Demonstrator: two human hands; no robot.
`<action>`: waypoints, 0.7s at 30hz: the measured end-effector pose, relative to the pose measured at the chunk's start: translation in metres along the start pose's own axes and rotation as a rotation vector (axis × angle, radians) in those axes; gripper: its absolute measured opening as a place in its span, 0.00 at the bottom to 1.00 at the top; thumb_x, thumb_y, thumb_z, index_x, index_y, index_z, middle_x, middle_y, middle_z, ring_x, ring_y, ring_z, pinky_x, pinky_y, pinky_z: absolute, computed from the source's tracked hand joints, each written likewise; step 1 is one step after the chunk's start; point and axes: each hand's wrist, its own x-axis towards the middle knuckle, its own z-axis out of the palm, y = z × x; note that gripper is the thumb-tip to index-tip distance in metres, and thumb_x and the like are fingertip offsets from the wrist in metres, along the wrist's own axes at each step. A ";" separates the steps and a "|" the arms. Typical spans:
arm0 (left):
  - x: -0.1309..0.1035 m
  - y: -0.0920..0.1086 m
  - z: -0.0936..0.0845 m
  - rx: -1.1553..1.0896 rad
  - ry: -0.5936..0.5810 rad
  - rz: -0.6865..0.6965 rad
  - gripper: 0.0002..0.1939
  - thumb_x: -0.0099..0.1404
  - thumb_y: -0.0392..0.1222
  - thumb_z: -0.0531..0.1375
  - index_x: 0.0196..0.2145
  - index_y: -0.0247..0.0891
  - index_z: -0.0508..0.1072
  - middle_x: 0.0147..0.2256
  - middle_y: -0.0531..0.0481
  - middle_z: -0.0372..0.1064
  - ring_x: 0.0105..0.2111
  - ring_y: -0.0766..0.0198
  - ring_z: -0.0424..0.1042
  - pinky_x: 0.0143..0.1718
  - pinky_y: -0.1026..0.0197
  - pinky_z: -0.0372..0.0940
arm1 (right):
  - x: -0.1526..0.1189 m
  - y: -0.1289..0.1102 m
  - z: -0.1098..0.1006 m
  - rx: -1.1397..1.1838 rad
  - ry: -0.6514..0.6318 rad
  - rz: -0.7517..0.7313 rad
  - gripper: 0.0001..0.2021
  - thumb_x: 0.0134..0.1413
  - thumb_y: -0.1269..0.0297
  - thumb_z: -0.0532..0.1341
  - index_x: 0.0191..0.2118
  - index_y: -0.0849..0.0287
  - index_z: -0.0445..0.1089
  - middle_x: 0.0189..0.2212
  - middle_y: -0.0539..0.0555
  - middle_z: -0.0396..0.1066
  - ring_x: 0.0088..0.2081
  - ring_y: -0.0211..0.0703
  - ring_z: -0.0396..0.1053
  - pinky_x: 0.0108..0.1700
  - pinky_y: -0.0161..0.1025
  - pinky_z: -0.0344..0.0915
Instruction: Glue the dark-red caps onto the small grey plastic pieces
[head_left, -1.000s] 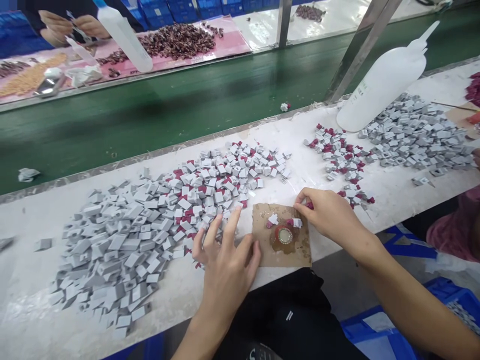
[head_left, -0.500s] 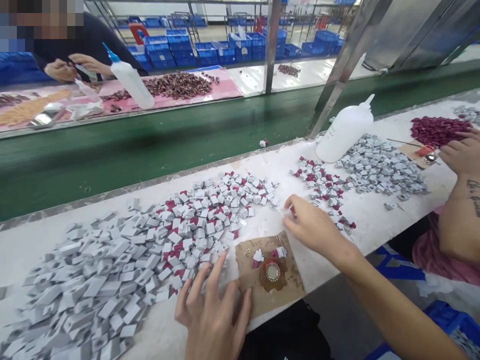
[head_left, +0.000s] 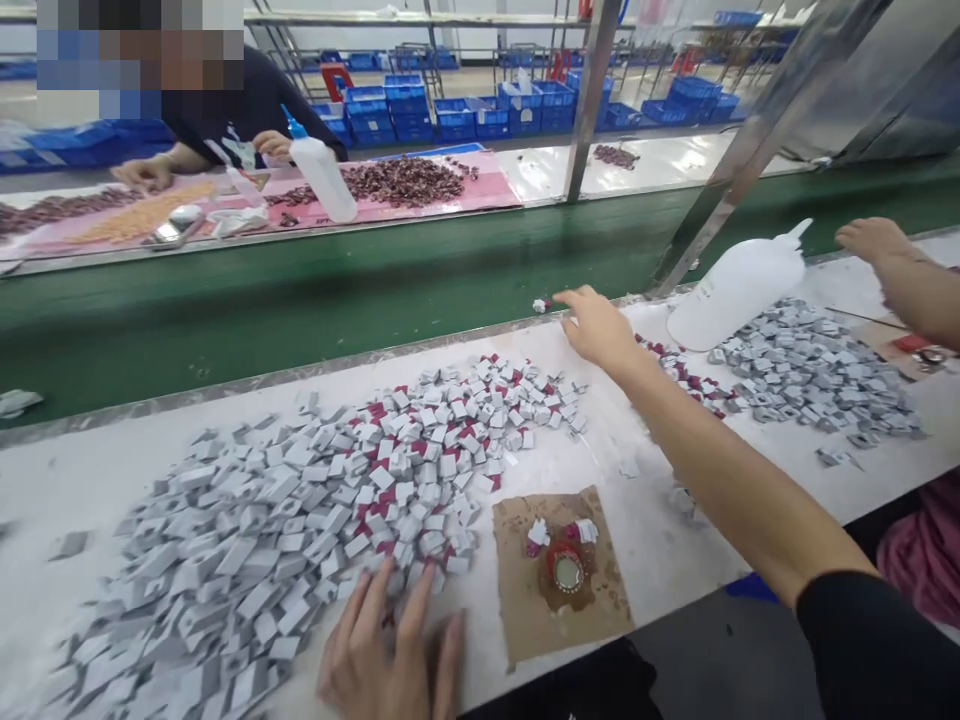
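Note:
My right hand [head_left: 598, 328] reaches over the far edge of the bench, its index finger stretched out and thumb apart. The fingertip is beside a small white-and-maroon piece [head_left: 541, 306] on the green belt; whether they touch, I cannot tell. My left hand [head_left: 391, 645] has its fingers spread at the near edge of a heap of grey block-shaped parts [head_left: 247, 540], several of them with maroon bits. To its right lies a brown cardboard piece [head_left: 525, 610]. On that stand a small round cap [head_left: 568, 570] in a wet stain and two white-and-maroon pieces [head_left: 538, 533].
A white squeeze bottle [head_left: 731, 290] stands behind a second heap of grey parts [head_left: 817, 370]. A metal post [head_left: 720, 180] rises by the belt [head_left: 300, 320]. A co-worker's arm [head_left: 915, 280] is at right. Across the belt another person works beside a bottle [head_left: 324, 178] and dark parts [head_left: 405, 182].
My right hand has moved forward from beside the heap to the belt. My left hand has shifted left, away from the cardboard. The co-worker's hand at right has left the maroon pile. The view has turned left.

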 end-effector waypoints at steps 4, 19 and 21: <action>0.010 0.009 0.003 0.053 -0.059 0.010 0.36 0.79 0.34 0.65 0.79 0.47 0.64 0.74 0.27 0.61 0.78 0.29 0.61 0.76 0.31 0.61 | 0.055 -0.022 0.029 0.065 0.013 -0.045 0.25 0.77 0.65 0.61 0.74 0.52 0.76 0.74 0.66 0.72 0.72 0.71 0.66 0.71 0.64 0.68; 0.051 0.027 0.023 0.078 -0.091 -0.005 0.21 0.83 0.38 0.62 0.70 0.41 0.74 0.72 0.28 0.64 0.78 0.33 0.58 0.77 0.30 0.52 | -0.055 -0.014 0.004 0.367 0.055 -0.192 0.17 0.73 0.60 0.64 0.58 0.56 0.86 0.56 0.61 0.87 0.50 0.57 0.82 0.57 0.53 0.77; 0.058 0.026 0.022 0.091 -0.104 0.025 0.21 0.83 0.39 0.62 0.70 0.40 0.75 0.72 0.27 0.66 0.76 0.32 0.59 0.76 0.31 0.52 | -0.086 -0.012 -0.004 0.436 0.038 -0.177 0.16 0.73 0.58 0.65 0.57 0.55 0.87 0.56 0.62 0.87 0.51 0.58 0.83 0.54 0.53 0.78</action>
